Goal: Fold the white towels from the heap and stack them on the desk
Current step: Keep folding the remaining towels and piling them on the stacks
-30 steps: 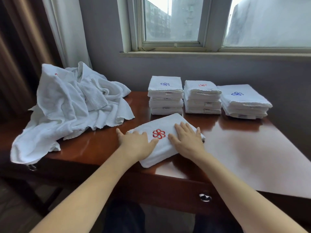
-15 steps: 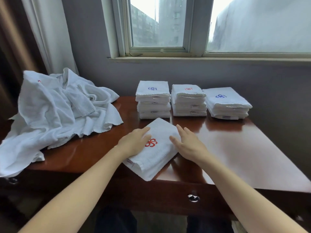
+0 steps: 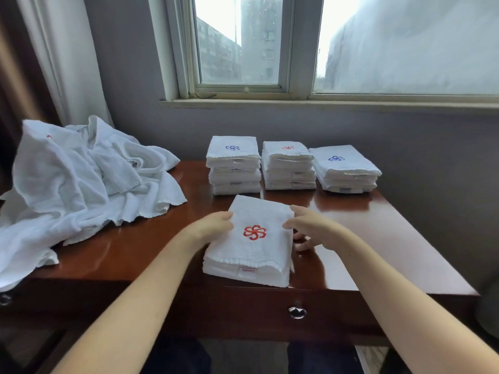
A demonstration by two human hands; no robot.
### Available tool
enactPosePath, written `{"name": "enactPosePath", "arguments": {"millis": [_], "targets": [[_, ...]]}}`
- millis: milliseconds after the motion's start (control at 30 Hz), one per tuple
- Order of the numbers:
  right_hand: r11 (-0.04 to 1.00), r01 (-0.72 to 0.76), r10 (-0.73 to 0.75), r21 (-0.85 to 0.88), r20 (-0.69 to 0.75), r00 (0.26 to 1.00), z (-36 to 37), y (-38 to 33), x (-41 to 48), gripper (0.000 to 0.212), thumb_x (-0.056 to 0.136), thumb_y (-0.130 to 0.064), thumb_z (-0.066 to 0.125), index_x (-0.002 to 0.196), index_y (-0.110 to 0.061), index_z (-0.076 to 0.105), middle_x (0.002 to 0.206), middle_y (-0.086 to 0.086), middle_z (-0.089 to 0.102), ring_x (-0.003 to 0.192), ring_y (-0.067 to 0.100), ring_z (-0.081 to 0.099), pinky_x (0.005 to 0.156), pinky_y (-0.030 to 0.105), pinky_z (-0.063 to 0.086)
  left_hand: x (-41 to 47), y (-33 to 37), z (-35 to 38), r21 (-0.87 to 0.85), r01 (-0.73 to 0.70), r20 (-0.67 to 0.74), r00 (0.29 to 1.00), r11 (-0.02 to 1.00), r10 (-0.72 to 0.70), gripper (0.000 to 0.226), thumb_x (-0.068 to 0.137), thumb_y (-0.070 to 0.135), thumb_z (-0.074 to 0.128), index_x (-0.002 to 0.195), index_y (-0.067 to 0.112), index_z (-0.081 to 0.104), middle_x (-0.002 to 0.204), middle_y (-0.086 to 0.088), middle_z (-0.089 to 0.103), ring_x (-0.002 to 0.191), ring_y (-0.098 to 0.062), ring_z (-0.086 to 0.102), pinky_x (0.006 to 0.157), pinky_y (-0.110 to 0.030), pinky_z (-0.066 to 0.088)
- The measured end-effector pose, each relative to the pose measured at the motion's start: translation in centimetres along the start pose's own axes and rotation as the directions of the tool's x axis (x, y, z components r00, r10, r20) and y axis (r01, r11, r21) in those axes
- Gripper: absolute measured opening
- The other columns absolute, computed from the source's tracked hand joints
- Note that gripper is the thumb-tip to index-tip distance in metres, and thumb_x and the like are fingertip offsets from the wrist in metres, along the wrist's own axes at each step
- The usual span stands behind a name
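Observation:
A folded white towel (image 3: 251,255) with a red flower logo lies square on the wooden desk (image 3: 383,238), near its front edge. My left hand (image 3: 213,225) holds the towel's left side, thumb on top and fingers hidden at the edge. On the opposite side, my right hand (image 3: 310,228) grips the towel with its lower fingers down by the desk. The heap of unfolded white towels (image 3: 67,184) covers the desk's left end. Three stacks of folded towels stand at the back: left stack (image 3: 233,166), middle stack (image 3: 289,168), right stack (image 3: 347,168).
The grey wall and window sill (image 3: 324,102) rise right behind the stacks. A curtain (image 3: 67,63) hangs at the left behind the heap. A drawer knob (image 3: 297,312) sits in the desk front below the towel. Bare wood shows at the desk's right.
The folded towel has turned from a diagonal lie to square with the desk front. Both hands have shifted from pressing flat on its top to holding its left and right sides.

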State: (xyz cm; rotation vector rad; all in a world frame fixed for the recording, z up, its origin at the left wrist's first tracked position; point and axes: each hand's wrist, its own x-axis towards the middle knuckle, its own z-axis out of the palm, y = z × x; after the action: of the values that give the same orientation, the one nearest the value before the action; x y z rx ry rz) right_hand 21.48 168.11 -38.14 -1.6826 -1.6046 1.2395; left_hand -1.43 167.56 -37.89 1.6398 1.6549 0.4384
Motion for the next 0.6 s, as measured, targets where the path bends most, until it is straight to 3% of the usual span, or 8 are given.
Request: {"name": "enactPosePath", "arguments": {"millis": [67,133,233,367,467,600], "targets": [[0.997,-0.026,0.022,0.069,0.058,0.998,-0.3,0.2,-0.4,0.057,0.092,-0.012,0.057,0.145,-0.022,0.037,0.106,-0.004,0.051,0.090,0.019,0.057,0.074,0.039,0.061,-0.7,-0.7,-1.5,-0.045,0.037,0.101,0.994,0.998,-0.032,0.064,0.095,0.004,0.040,0.155,0.023,0.028,0.150,0.000,0.042,0.128,-0.018,0.048,0.096,-0.032,0.046],[0.993,-0.040,0.027,0.114,0.116,0.993,-0.4,0.2,-0.8,0.062,0.091,-0.010,0.058,0.146,-0.025,0.033,0.112,0.004,0.052,0.083,0.021,0.060,0.070,0.039,0.061,-0.9,-1.4,-2.1,-0.135,0.066,0.186,0.982,0.989,-0.040,0.070,0.090,0.002,0.043,0.154,0.028,0.030,0.135,-0.004,0.053,0.107,-0.017,0.056,0.078,-0.029,0.052],[0.996,-0.030,0.015,0.085,0.172,0.985,-0.4,0.3,-1.1,0.043,0.089,-0.007,0.059,0.129,-0.018,0.046,0.105,0.011,0.053,0.079,0.023,0.059,0.084,0.046,0.059,-0.7,-2.4,-2.5,-0.293,0.045,0.221,0.975,0.955,0.022,0.069,0.090,-0.001,0.046,0.153,0.027,0.033,0.130,-0.008,0.061,0.108,-0.020,0.063,0.092,-0.034,0.055],[0.995,-0.029,0.013,0.094,0.167,0.986,-0.5,0.5,-1.2,0.080,0.085,-0.003,0.062,0.151,-0.030,0.026,0.106,0.013,0.057,0.085,0.022,0.059,0.077,0.036,0.059,-0.4,-3.8,-2.8,-0.474,0.066,0.340,0.933,0.878,0.113,0.078,0.088,-0.004,0.061,0.152,0.028,0.029,0.128,-0.005,0.066,0.114,-0.024,0.066,0.084,-0.034,0.058],[0.984,-0.045,0.001,0.173,0.244,0.970,-0.7,0.7,-1.7,0.077,0.084,0.001,0.059,0.147,-0.031,0.031,0.107,0.011,0.060,0.073,0.019,0.065,0.069,0.036,0.060,-0.3,-4.4,-2.4,-0.561,0.091,0.364,0.920,0.823,0.147,0.085,0.083,-0.005,0.069,0.152,0.025,0.029,0.130,-0.008,0.065,0.116,-0.025,0.064,0.082,-0.034,0.058],[0.972,-0.028,-0.022,0.233,0.209,0.978,-1.1,1.1,-2.2,0.069,0.085,0.004,0.051,0.145,-0.025,0.037,0.111,0.013,0.055,0.080,0.020,0.058,0.066,0.032,0.056,-0.5,-3.8,-2.2,-0.693,0.082,0.331,0.919,0.716,0.215,0.075,0.085,-0.004,0.065,0.150,0.020,0.035,0.130,-0.008,0.065,0.119,-0.025,0.063,0.087,-0.036,0.059]]}}
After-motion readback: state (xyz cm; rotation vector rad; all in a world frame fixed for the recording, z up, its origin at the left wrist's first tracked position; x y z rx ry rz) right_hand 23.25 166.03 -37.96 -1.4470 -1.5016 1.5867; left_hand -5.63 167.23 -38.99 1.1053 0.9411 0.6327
